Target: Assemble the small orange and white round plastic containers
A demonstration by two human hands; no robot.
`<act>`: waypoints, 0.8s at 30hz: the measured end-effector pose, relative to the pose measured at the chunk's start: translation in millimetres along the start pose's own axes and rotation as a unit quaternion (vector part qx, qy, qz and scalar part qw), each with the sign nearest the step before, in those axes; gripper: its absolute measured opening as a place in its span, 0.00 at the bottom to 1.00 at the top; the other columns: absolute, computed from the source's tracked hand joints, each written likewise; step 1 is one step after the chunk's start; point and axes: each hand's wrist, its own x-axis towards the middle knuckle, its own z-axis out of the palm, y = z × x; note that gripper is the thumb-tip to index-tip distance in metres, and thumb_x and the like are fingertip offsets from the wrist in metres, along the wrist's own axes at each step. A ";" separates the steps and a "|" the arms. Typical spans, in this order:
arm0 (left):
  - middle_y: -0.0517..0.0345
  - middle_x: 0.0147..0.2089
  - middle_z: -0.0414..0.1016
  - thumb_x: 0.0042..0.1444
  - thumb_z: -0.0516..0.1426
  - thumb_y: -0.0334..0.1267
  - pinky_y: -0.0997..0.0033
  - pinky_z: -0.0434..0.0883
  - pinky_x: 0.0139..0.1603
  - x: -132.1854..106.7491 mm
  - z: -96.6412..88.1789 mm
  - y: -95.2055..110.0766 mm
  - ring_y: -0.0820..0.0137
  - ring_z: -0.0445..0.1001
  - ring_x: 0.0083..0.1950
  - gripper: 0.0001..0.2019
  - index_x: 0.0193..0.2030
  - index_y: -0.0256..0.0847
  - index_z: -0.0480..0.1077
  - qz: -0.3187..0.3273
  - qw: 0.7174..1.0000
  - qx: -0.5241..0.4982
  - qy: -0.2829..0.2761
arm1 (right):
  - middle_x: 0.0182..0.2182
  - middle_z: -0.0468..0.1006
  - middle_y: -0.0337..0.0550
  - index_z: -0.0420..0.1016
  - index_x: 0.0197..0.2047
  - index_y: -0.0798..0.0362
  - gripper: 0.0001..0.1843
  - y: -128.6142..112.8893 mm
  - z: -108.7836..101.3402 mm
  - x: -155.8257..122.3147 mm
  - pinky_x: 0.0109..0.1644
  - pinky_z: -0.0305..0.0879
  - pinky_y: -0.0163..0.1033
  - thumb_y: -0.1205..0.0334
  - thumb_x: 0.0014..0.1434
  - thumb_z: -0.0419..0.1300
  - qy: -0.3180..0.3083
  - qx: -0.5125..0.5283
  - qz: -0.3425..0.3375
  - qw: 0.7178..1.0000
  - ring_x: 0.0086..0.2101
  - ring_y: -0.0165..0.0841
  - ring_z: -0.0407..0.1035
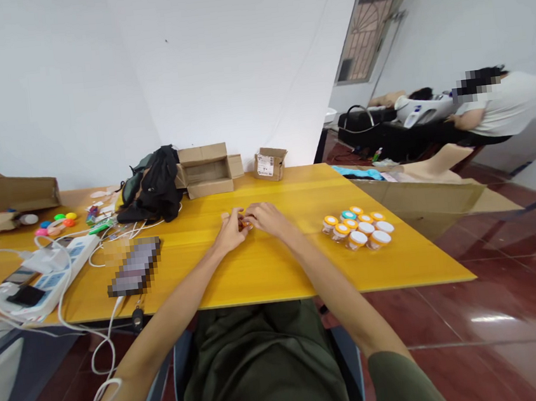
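Both my hands meet over the middle of the yellow table. My left hand and my right hand are closed together around a small orange object, mostly hidden by the fingers. It looks like one of the small jars. To the right stands a cluster of several small clear jars with orange, white and teal lids.
A phone lies left of my hands, by a white power strip with tangled cables. A black bag, open cardboard boxes and coloured balls sit at the back. Another person sits at the far right.
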 end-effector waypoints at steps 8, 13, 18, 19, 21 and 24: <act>0.61 0.35 0.76 0.50 0.61 0.35 0.64 0.74 0.44 -1.5 -0.5 3.4 0.69 0.75 0.34 0.19 0.50 0.44 0.65 -0.002 0.999 -0.034 0.003 | 0.47 0.81 0.54 0.78 0.55 0.52 0.17 -12.8 -7.5 -2.8 0.44 0.66 0.40 0.61 0.69 0.51 -0.019 -0.044 0.035 0.998 0.44 0.41 0.75; 0.61 0.35 0.77 0.51 0.61 0.35 0.66 0.75 0.44 -1.1 -1.0 2.3 0.70 0.75 0.34 0.20 0.52 0.44 0.64 -0.011 1.000 -0.014 0.000 | 0.45 0.81 0.53 0.78 0.52 0.51 0.16 -10.8 -3.6 -3.5 0.43 0.66 0.39 0.58 0.70 0.52 0.002 -0.032 0.041 0.999 0.43 0.40 0.75; 0.60 0.37 0.79 0.53 0.61 0.33 0.65 0.75 0.47 -1.2 -1.8 4.0 0.68 0.78 0.38 0.20 0.53 0.43 0.64 -0.006 1.000 0.028 -0.003 | 0.44 0.82 0.50 0.80 0.47 0.51 0.16 1.9 2.9 -2.4 0.45 0.65 0.38 0.55 0.70 0.53 0.031 0.041 0.047 0.998 0.45 0.38 0.74; 0.59 0.37 0.79 0.53 0.61 0.32 0.65 0.75 0.47 -1.1 -1.7 4.5 0.68 0.79 0.38 0.20 0.54 0.43 0.64 -0.005 0.999 0.036 -0.003 | 0.45 0.82 0.50 0.80 0.46 0.51 0.16 6.3 5.0 -1.7 0.46 0.65 0.37 0.54 0.70 0.53 0.040 0.063 0.047 0.996 0.45 0.38 0.74; 0.58 0.40 0.80 0.54 0.60 0.31 0.64 0.75 0.49 -0.8 -1.4 5.0 0.67 0.79 0.40 0.20 0.54 0.42 0.64 -0.005 0.999 0.047 -0.001 | 0.45 0.82 0.49 0.80 0.45 0.50 0.15 16.0 9.9 0.3 0.46 0.65 0.37 0.54 0.70 0.54 0.046 0.110 0.036 0.992 0.45 0.37 0.74; 0.56 0.43 0.80 0.56 0.61 0.31 0.62 0.75 0.51 -0.3 -1.1 4.3 0.67 0.80 0.42 0.20 0.55 0.43 0.64 -0.008 0.999 0.049 -0.001 | 0.42 0.82 0.46 0.80 0.44 0.52 0.14 28.6 17.3 3.9 0.45 0.65 0.36 0.58 0.69 0.54 0.007 0.184 -0.003 0.983 0.41 0.35 0.74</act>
